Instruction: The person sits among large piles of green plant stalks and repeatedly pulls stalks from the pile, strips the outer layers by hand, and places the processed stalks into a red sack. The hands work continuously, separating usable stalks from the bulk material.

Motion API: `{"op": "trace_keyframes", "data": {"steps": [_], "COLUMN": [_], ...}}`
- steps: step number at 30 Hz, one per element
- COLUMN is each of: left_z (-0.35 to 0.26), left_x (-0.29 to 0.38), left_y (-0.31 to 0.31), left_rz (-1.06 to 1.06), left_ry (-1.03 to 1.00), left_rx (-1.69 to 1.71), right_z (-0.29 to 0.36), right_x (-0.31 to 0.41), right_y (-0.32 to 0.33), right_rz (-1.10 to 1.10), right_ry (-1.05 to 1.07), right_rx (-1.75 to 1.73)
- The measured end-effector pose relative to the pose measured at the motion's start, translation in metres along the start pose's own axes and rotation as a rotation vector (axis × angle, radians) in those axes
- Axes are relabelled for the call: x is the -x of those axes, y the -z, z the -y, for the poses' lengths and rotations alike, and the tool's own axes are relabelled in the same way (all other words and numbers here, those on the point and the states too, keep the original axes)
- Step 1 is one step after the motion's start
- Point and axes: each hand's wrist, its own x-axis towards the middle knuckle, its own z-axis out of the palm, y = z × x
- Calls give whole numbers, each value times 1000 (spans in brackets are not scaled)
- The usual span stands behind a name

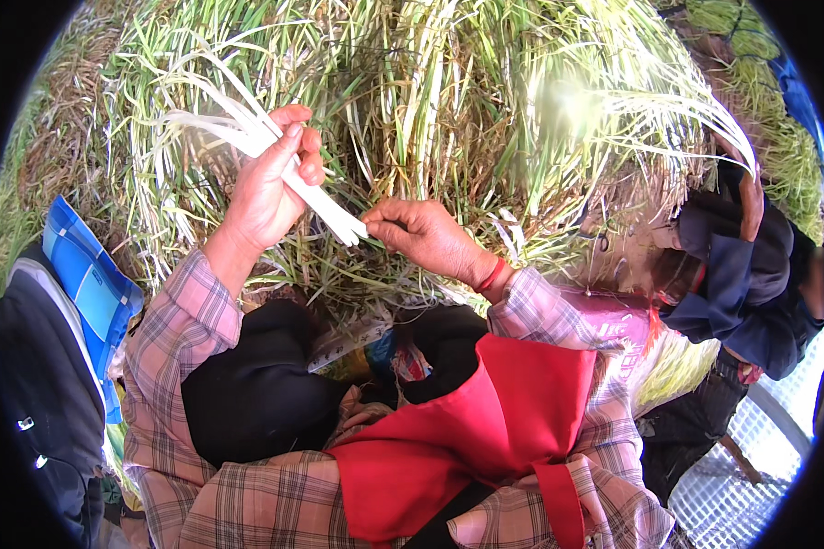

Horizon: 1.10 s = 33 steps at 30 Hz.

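My left hand [268, 175] holds a small bunch of pale stalks [316, 202], which look like leeks or garlic greens, between thumb and fingers. Their leafy ends fan out to the upper left, and the thick white ends point down to the right. At those white ends, the thumb and index finger of my right hand [419, 233] are pinched together, touching a stalk tip. A red band circles my right wrist. Behind both hands spreads a large heap of the same kind of long greens [398, 103], mixed with brown, withered leaves.
At the right, a person in dark clothes [728, 274] holds up another bunch of pale greens [700, 117]. A pink printed sack [614, 316] lies between us. On the left is someone's dark sleeve [48, 364] beside blue checked cloth [93, 254]. A red apron [467, 439] covers my lap.
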Motion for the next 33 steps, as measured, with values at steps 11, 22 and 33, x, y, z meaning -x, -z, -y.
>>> {"op": "trace_keyframes", "data": {"steps": [11, 22, 33], "left_z": [7, 3, 5], "left_x": [2, 6, 5], "left_y": [-6, -5, 2], "left_rz": [36, -19, -46], "left_ry": [22, -4, 21], "left_rx": [-11, -16, 19], "right_z": [-9, -10, -16], "right_x": [-1, -4, -9], "right_y": [-6, -6, -16], "right_rz": [78, 54, 27], "right_ry": [-136, -203, 58], "right_rx": [-265, -508, -303]}}
